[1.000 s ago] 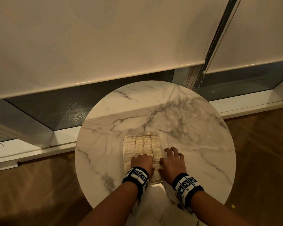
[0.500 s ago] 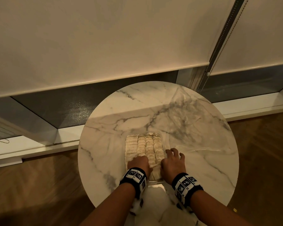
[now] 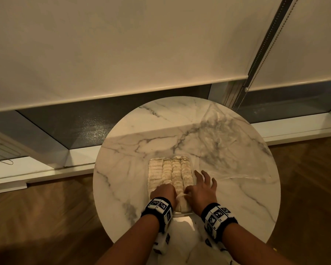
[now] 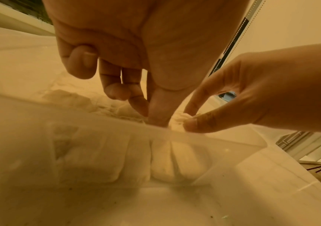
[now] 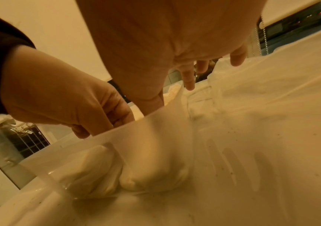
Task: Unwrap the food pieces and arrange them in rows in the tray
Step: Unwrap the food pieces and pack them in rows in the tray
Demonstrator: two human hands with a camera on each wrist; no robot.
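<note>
food piece (image 3: 180, 196) now pinched by both: left hand (image 3: 163, 192), right hand (image 3: 203, 190).

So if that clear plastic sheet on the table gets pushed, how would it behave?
The plastic sheet looks thin and creased, so it is probably floppy and would bunch up rather than slide whole. It lies nearly flat on the table, so it is likely very light and apt to drift.

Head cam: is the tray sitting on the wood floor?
No, the tray with its food pieces sits on the round marble table.
</note>
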